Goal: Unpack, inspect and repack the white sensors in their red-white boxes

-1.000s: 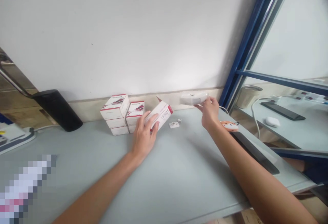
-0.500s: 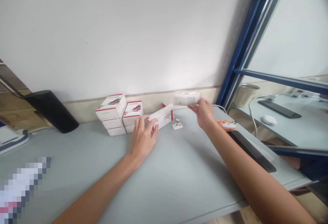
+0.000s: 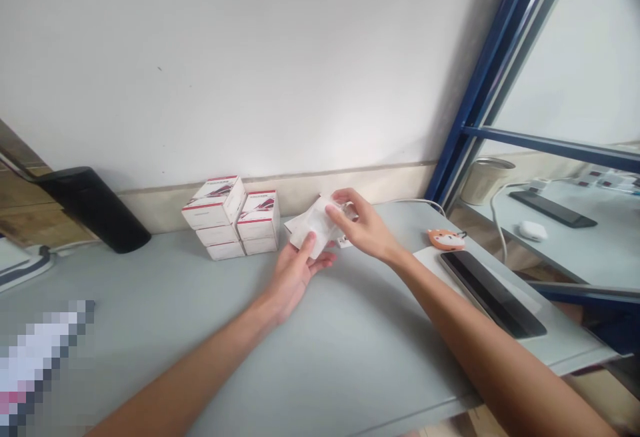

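Low over the table, a white plastic-wrapped item (image 3: pixel 316 219) is gripped by both hands; what is inside cannot be made out. My left hand (image 3: pixel 295 273) pinches its near lower edge, thumb on top. On its upper right side, the thumb and fingers of my right hand (image 3: pixel 363 227) are closed. Behind the item, a white-and-red carton (image 3: pixel 291 223) is mostly covered. A small white part (image 3: pixel 345 242) lies on the table just under my right hand, partly hidden. To the left stand several stacked white boxes (image 3: pixel 213 213) with red edges.
A black cylinder (image 3: pixel 95 210) leans at the back left. On the right are an orange animal-faced pouch (image 3: pixel 447 239) and a black phone-like slab (image 3: pixel 493 293) on a white sheet. A blue-framed mirror (image 3: pixel 550 223) borders the right side of the grey table (image 3: pixel 320 370).
My right hand has brought the white wrapped item left and down. My left hand has let go of the carton, turned over and taken hold of the item too.
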Demonstrator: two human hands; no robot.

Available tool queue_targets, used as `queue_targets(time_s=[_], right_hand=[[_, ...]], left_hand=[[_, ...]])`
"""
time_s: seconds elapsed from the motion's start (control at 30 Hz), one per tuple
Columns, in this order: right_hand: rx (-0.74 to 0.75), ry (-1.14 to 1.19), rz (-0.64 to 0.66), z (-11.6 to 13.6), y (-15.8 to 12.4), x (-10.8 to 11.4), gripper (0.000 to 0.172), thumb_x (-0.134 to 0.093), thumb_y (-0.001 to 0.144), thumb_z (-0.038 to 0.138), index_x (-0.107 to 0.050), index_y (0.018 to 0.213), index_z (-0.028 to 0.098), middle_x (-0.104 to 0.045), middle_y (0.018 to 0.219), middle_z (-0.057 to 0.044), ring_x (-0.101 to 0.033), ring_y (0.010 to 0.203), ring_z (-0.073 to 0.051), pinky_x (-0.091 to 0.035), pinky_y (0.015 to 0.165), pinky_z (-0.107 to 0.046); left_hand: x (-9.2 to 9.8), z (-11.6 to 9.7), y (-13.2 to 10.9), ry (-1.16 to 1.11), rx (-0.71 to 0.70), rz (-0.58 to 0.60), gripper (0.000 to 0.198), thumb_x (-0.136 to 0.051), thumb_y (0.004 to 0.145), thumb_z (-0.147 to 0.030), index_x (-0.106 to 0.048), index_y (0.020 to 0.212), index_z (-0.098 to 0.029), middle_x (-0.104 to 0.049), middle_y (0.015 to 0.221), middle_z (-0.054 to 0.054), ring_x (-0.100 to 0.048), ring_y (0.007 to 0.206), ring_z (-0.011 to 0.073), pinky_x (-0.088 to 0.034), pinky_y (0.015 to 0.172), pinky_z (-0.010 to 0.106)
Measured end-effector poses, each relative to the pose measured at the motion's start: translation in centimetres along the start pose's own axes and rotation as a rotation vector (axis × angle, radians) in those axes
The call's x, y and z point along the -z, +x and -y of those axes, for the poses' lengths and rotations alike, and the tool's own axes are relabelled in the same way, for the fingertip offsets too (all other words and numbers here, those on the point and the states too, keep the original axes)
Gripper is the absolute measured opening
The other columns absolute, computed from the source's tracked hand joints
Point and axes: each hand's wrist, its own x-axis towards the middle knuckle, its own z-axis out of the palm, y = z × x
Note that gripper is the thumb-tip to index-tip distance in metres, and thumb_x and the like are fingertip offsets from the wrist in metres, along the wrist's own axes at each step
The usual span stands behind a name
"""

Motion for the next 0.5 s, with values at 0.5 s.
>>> queue_targets(time_s=[0.5], right_hand=[[0.186,0.328,-1.069,5.9,7.4,3.0,0.058,-0.065,0.093,0.046,-0.044,0.139,0.018,-0.072,0.108,-0.010,-0.072,0.069,-0.013,-0.056,0.056,-0.023]], left_hand=[[-10.3,3.9,-14.0,0.107,0.598,0.400,0.043,-0.085,0.072,-0.056,-0.074,0.103,-0.029,-0.070,0.085,0.004,-0.069,0.087,0.0255,-0.055,0.087,0.040]])
